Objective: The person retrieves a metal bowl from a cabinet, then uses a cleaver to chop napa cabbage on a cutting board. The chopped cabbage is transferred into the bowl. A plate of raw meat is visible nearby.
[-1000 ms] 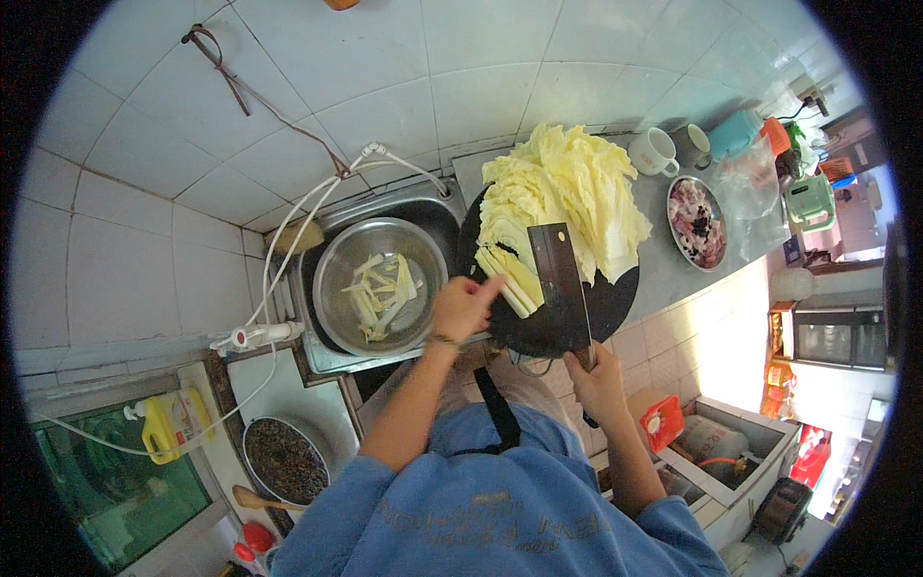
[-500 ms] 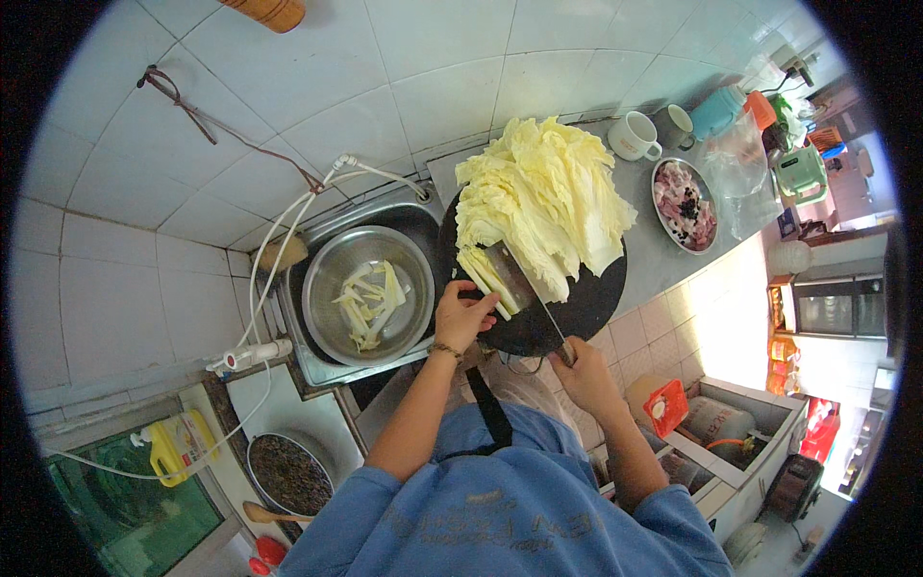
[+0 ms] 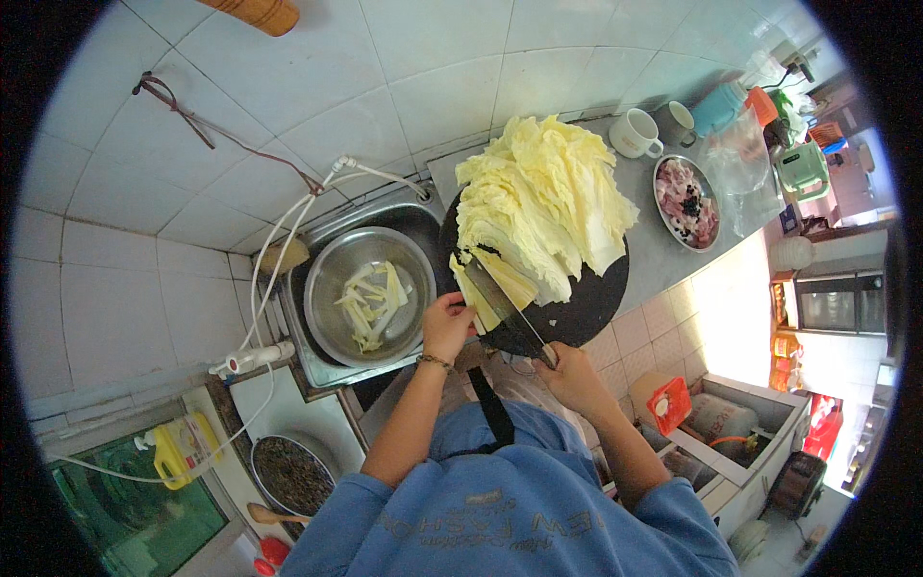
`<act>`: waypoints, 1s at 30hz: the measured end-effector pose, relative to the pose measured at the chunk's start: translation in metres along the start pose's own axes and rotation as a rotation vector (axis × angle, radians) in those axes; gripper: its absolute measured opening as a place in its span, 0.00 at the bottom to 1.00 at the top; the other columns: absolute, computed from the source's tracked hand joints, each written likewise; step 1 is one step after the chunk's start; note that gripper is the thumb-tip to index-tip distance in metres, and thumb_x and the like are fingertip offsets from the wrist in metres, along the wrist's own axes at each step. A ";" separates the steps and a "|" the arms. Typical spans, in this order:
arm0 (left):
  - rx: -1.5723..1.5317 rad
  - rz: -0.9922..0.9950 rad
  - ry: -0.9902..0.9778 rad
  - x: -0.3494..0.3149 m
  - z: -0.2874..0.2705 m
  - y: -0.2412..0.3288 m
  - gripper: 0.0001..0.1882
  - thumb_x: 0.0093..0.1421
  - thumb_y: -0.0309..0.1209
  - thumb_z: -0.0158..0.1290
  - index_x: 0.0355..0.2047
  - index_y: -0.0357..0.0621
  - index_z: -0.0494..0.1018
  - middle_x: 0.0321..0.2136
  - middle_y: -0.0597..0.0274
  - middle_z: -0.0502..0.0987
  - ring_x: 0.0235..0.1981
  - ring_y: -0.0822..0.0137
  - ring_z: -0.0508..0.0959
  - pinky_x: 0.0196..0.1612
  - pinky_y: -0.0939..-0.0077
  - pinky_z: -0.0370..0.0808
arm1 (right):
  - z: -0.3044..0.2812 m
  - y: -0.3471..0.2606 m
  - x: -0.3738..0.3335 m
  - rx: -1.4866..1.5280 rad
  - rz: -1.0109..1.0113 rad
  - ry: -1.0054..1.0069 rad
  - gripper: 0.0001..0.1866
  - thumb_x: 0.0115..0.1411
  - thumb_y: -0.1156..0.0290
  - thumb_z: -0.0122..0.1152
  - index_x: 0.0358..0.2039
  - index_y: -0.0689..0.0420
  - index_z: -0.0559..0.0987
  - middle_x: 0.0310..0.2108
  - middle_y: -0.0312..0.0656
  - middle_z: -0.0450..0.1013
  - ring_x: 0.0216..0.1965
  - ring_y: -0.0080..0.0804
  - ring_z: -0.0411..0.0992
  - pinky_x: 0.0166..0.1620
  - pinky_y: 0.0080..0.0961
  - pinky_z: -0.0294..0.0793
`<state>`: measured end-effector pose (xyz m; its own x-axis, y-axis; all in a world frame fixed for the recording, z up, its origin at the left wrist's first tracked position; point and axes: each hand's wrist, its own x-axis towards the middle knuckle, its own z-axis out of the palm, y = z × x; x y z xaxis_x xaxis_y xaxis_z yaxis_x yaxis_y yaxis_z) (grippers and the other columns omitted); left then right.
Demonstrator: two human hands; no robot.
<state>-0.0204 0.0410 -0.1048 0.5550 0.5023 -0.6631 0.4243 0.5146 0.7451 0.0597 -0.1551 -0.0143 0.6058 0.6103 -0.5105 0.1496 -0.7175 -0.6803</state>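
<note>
Cutting cabbage (image 3: 538, 207) mid-frame: right hand (image 3: 574, 377) gripping knife (image 3: 505, 306), left hand (image 3: 447, 325) pressing the stalks. Next, probably sliding leaves along.

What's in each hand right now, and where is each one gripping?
The right hand holds the cleaver by its handle, at the near end. The left hand presses down the near, stem end of the cabbage leaves beside the blade.

Cabbage (image 3: 543, 197) on board (image 3: 596, 303), bowl (image 3: 370, 293) left.
</note>
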 end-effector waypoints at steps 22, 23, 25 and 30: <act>0.138 0.126 0.170 0.012 -0.018 -0.010 0.12 0.60 0.35 0.55 0.36 0.39 0.71 0.23 0.67 0.73 0.20 0.76 0.72 0.21 0.81 0.70 | 0.015 0.015 0.009 -0.005 0.042 0.031 0.13 0.56 0.67 0.58 0.33 0.66 0.74 0.29 0.62 0.73 0.35 0.59 0.73 0.38 0.44 0.72; 0.085 0.119 0.197 0.013 -0.021 -0.012 0.11 0.60 0.35 0.54 0.35 0.39 0.71 0.23 0.67 0.72 0.21 0.76 0.73 0.21 0.81 0.71 | 0.016 0.016 0.009 0.000 0.054 0.035 0.13 0.56 0.67 0.58 0.33 0.66 0.74 0.29 0.62 0.73 0.35 0.59 0.73 0.38 0.45 0.72; -0.003 0.113 0.231 0.014 -0.026 -0.016 0.11 0.61 0.36 0.53 0.34 0.40 0.71 0.23 0.67 0.72 0.22 0.76 0.73 0.23 0.81 0.72 | 0.019 0.019 0.009 -0.003 -0.001 0.090 0.12 0.55 0.68 0.59 0.30 0.66 0.73 0.25 0.59 0.72 0.29 0.52 0.73 0.33 0.41 0.71; -0.282 0.045 0.224 0.016 -0.021 -0.029 0.11 0.62 0.38 0.52 0.33 0.43 0.70 0.26 0.68 0.73 0.26 0.74 0.75 0.28 0.79 0.76 | 0.022 0.022 0.010 0.014 -0.005 0.115 0.12 0.55 0.68 0.59 0.29 0.66 0.73 0.24 0.58 0.72 0.28 0.52 0.73 0.33 0.40 0.71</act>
<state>-0.0391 0.0484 -0.1386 0.3851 0.6526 -0.6525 0.1714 0.6442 0.7454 0.0518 -0.1571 -0.0463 0.6905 0.5710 -0.4440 0.1422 -0.7091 -0.6907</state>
